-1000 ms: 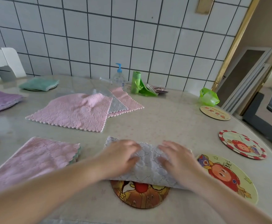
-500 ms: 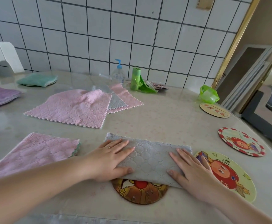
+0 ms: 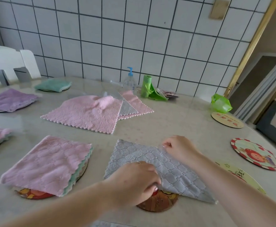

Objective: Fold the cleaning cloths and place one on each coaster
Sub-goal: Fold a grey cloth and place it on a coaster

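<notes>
Glossy beige table, white tiled wall, both hands' grip, left hand, right hand, pinching grey cloth

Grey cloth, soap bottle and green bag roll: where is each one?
Grey cloth (image 3: 134, 154): head view, on its flat far half.
Soap bottle (image 3: 129, 81): head view, on its clear body.
Green bag roll (image 3: 145, 86): head view, on the upright roll.

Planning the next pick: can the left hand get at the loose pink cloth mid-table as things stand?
Probably yes, once freed. The left hand now grips the grey cloth, as does the right hand. The pink cloth lies uncovered beyond, with only bare table between.
</notes>
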Tool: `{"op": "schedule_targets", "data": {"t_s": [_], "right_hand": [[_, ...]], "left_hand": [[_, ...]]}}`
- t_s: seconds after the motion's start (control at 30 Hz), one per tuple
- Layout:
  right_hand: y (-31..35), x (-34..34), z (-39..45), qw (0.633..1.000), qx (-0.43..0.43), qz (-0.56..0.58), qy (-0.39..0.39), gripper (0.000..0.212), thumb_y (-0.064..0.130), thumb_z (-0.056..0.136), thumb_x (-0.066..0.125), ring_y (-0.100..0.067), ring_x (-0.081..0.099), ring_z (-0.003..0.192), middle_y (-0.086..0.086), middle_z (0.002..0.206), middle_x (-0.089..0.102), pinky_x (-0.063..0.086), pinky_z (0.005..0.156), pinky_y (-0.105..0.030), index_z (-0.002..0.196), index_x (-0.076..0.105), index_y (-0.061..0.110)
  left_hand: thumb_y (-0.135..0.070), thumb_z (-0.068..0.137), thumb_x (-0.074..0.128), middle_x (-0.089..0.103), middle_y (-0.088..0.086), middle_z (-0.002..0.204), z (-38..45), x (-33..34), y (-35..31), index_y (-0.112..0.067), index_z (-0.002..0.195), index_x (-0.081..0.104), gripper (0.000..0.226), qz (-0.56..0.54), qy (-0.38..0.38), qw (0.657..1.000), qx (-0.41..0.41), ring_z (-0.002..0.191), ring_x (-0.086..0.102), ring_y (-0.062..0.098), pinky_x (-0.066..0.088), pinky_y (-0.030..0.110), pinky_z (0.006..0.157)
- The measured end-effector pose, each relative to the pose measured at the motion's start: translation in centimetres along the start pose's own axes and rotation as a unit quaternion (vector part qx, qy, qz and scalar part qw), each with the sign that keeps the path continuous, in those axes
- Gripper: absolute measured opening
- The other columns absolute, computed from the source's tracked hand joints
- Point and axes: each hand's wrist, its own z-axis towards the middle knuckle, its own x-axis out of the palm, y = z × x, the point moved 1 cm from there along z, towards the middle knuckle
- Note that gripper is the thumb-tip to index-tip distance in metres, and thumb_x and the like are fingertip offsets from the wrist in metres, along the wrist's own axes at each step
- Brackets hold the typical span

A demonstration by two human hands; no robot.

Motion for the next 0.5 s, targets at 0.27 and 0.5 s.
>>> {"op": "schedule_targets", "data": {"t_s": [0.27, 0.5], "right_hand": [[-0.2, 0.1, 1.7, 0.995, 0.015, 0.049, 0.082, 0.011, 0.024, 0.081, 0.063, -0.011, 0.061, 0.078, 0.005, 0.087, 0.069, 0.048, 0.074, -0.025, 0.087, 0.07, 0.019], [-0.4, 0.3, 1.7, 0.992, -0.018, 0.062, 0.106, 0.004, 0.026, 0.083, 0.063, -0.004, 0.055, 0.069, 0.018, 0.074, 0.055, 0.042, 0.061, -0.017, 0.084, 0.065, 0.023]], "left_hand": [[-0.027, 0.09, 0.05, 0.059, -0.011, 0.109, -0.1, 1.4, 0.2, -0.027, 0.106, 0.066, 0.023, -0.014, -0.034, 0.999, -0.036, 0.102, 0.053, 0.009, 0.046, 0.031, 0.088], [-0.02, 0.078, 0.054, 0.062, -0.01, 0.083, -0.2, 2.2, 0.2, -0.026, 0.083, 0.07, 0.017, -0.003, -0.095, 0.995, -0.012, 0.081, 0.062, 0.013, 0.055, 0.027, 0.067]]}}
